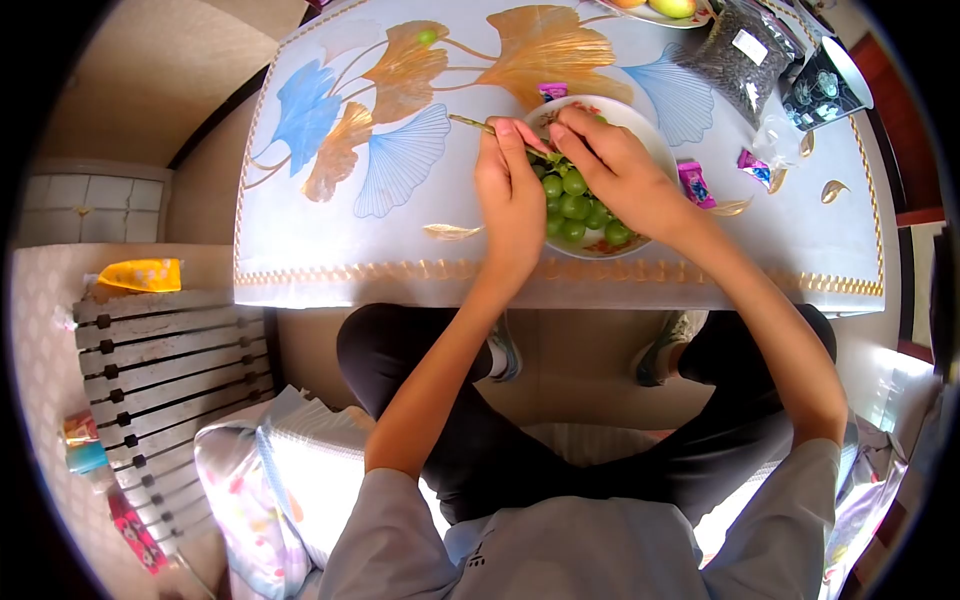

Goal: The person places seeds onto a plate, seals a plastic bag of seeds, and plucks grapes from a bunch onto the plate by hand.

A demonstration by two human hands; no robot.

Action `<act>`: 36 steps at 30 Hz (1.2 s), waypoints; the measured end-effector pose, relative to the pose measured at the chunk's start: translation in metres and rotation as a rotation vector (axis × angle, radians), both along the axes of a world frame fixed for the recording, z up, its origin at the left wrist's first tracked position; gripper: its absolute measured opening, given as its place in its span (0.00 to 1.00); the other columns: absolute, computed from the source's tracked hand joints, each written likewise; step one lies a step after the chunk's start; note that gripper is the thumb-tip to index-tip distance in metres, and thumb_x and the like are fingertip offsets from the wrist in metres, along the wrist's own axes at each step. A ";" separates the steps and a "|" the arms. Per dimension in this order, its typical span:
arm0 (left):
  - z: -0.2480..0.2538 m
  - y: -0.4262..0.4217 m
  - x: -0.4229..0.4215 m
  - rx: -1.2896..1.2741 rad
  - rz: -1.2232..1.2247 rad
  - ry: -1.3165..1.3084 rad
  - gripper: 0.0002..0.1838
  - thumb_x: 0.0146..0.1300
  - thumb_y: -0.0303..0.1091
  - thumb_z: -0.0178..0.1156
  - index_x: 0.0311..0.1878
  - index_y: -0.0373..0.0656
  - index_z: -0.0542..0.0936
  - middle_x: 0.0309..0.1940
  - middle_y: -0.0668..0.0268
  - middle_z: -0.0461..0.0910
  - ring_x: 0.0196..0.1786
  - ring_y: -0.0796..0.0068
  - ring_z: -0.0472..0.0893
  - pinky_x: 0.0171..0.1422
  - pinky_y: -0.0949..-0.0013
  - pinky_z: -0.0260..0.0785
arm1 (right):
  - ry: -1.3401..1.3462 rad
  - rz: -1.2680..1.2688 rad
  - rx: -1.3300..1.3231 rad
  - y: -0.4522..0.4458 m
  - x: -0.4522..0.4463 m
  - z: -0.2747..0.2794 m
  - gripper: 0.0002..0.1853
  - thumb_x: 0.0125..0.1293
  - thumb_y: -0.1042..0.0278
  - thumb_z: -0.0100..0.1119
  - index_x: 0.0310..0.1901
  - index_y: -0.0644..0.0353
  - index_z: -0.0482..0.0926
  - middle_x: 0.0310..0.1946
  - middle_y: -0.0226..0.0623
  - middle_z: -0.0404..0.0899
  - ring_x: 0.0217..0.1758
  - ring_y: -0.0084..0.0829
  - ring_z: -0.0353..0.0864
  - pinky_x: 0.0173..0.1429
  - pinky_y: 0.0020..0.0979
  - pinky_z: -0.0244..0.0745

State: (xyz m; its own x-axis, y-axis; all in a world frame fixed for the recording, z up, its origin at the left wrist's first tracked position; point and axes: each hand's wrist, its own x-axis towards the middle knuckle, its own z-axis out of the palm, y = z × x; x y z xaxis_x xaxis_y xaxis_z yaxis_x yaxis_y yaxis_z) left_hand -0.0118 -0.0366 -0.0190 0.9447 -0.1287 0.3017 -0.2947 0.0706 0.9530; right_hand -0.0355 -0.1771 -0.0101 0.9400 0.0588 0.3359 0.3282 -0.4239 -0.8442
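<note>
Green grapes (pixel 574 206) lie in a white bowl (pixel 655 150) with a red pattern, near the table's front edge. My left hand (pixel 511 190) is closed on the grape stem (pixel 470 123), whose bare end sticks out to the left. Over the bowl, my right hand (pixel 615 172) has its fingers curled at the top of the bunch, beside the stem. What its fingertips hold, if anything, is hidden. One loose green grape (pixel 427 38) rests on the tablecloth at the upper left.
The tablecloth (pixel 330 240) has leaf prints. Wrapped sweets (pixel 695 185) lie around the bowl. At the upper right are a plate of fruit (pixel 690 17), a bag of dark grains (pixel 745 60) and a dark patterned cup (pixel 828 88). A radiator (pixel 170 380) stands at the left.
</note>
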 end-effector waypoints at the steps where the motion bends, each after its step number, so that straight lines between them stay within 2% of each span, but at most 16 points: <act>1: -0.001 0.000 0.001 -0.005 -0.007 0.014 0.21 0.83 0.44 0.38 0.36 0.42 0.71 0.30 0.69 0.73 0.36 0.81 0.71 0.46 0.74 0.65 | 0.023 -0.025 0.020 -0.002 0.000 -0.006 0.14 0.78 0.59 0.49 0.44 0.64 0.74 0.35 0.48 0.77 0.39 0.45 0.76 0.48 0.38 0.70; 2: -0.003 -0.001 0.001 0.000 -0.005 -0.003 0.21 0.83 0.44 0.38 0.36 0.42 0.71 0.30 0.68 0.73 0.36 0.80 0.71 0.46 0.73 0.65 | 0.046 -0.052 0.040 -0.003 0.001 -0.011 0.15 0.77 0.57 0.48 0.44 0.64 0.75 0.36 0.52 0.79 0.41 0.51 0.77 0.49 0.41 0.71; 5: -0.002 -0.001 0.000 0.019 -0.011 -0.037 0.21 0.83 0.44 0.37 0.36 0.41 0.71 0.30 0.67 0.73 0.36 0.79 0.72 0.47 0.72 0.65 | 0.027 -0.048 0.051 -0.006 0.004 0.001 0.21 0.79 0.53 0.45 0.41 0.66 0.76 0.32 0.49 0.78 0.37 0.45 0.78 0.48 0.38 0.71; 8: -0.001 -0.001 0.001 0.025 -0.017 -0.040 0.21 0.83 0.44 0.37 0.36 0.41 0.71 0.30 0.66 0.74 0.36 0.78 0.72 0.47 0.72 0.66 | 0.057 -0.018 0.232 -0.011 0.009 -0.015 0.26 0.80 0.49 0.44 0.36 0.67 0.77 0.27 0.40 0.74 0.34 0.32 0.75 0.46 0.33 0.70; 11: -0.004 -0.001 0.000 0.006 -0.026 -0.032 0.22 0.83 0.44 0.37 0.35 0.40 0.71 0.30 0.66 0.74 0.37 0.78 0.72 0.48 0.72 0.66 | 0.231 -0.064 0.324 -0.009 0.006 -0.004 0.29 0.77 0.42 0.48 0.34 0.65 0.79 0.24 0.30 0.70 0.33 0.22 0.70 0.44 0.27 0.67; 14: -0.005 -0.001 0.000 -0.011 -0.038 -0.055 0.22 0.83 0.44 0.37 0.35 0.40 0.71 0.30 0.66 0.74 0.37 0.78 0.72 0.48 0.72 0.66 | 0.415 -0.064 0.489 -0.011 0.009 0.003 0.28 0.73 0.38 0.53 0.35 0.61 0.80 0.24 0.27 0.71 0.33 0.20 0.70 0.42 0.24 0.65; 17: -0.006 0.001 0.000 0.005 -0.012 -0.055 0.23 0.83 0.45 0.37 0.35 0.41 0.71 0.30 0.66 0.74 0.37 0.78 0.73 0.48 0.72 0.66 | 0.512 0.020 0.429 -0.009 0.006 0.017 0.21 0.73 0.46 0.56 0.35 0.57 0.81 0.32 0.23 0.74 0.40 0.16 0.70 0.48 0.22 0.64; 20: -0.005 0.002 -0.002 0.013 0.003 -0.019 0.22 0.83 0.44 0.37 0.35 0.40 0.70 0.30 0.66 0.73 0.36 0.78 0.73 0.47 0.72 0.66 | 0.566 0.130 0.180 -0.020 0.006 0.018 0.16 0.70 0.49 0.61 0.39 0.55 0.83 0.35 0.22 0.77 0.43 0.15 0.72 0.51 0.21 0.65; 24: -0.003 0.000 -0.004 -0.045 -0.018 -0.004 0.19 0.83 0.40 0.37 0.36 0.40 0.68 0.31 0.68 0.69 0.35 0.78 0.72 0.47 0.71 0.67 | 0.616 0.166 0.342 -0.029 0.007 0.022 0.11 0.69 0.56 0.64 0.44 0.52 0.85 0.42 0.21 0.82 0.47 0.14 0.75 0.54 0.18 0.67; 30: -0.001 0.002 -0.006 -0.057 -0.009 -0.001 0.19 0.83 0.41 0.37 0.37 0.40 0.66 0.31 0.67 0.68 0.35 0.78 0.74 0.46 0.71 0.68 | 0.616 0.155 0.441 -0.031 0.009 0.008 0.12 0.70 0.60 0.63 0.49 0.56 0.82 0.42 0.24 0.82 0.48 0.15 0.78 0.54 0.21 0.72; 33: -0.002 0.004 -0.005 -0.076 -0.025 0.007 0.19 0.83 0.41 0.37 0.37 0.40 0.66 0.31 0.67 0.68 0.35 0.78 0.74 0.46 0.71 0.68 | 0.649 0.104 0.748 -0.037 0.009 0.002 0.14 0.72 0.58 0.61 0.52 0.57 0.80 0.42 0.25 0.81 0.48 0.16 0.79 0.51 0.22 0.76; 34: -0.002 0.005 -0.005 -0.083 -0.030 0.013 0.19 0.83 0.42 0.37 0.37 0.40 0.66 0.31 0.67 0.68 0.35 0.78 0.74 0.46 0.71 0.68 | 0.659 0.127 0.730 -0.039 0.009 0.003 0.14 0.73 0.57 0.60 0.53 0.56 0.79 0.44 0.25 0.81 0.46 0.15 0.79 0.48 0.21 0.78; 36: -0.004 0.007 -0.003 -0.006 0.002 -0.002 0.21 0.83 0.46 0.37 0.37 0.41 0.69 0.31 0.66 0.73 0.37 0.76 0.74 0.49 0.71 0.67 | 0.630 0.118 0.586 -0.035 0.009 0.007 0.13 0.73 0.59 0.60 0.53 0.55 0.79 0.45 0.24 0.81 0.47 0.17 0.79 0.51 0.23 0.77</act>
State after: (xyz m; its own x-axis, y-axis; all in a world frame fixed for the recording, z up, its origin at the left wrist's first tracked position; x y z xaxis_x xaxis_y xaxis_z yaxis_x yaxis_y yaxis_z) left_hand -0.0150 -0.0293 -0.0229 0.9442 -0.1253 0.3046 -0.2970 0.0761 0.9518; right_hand -0.0263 -0.2118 -0.0033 0.9599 0.1476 -0.2384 -0.2593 0.1438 -0.9550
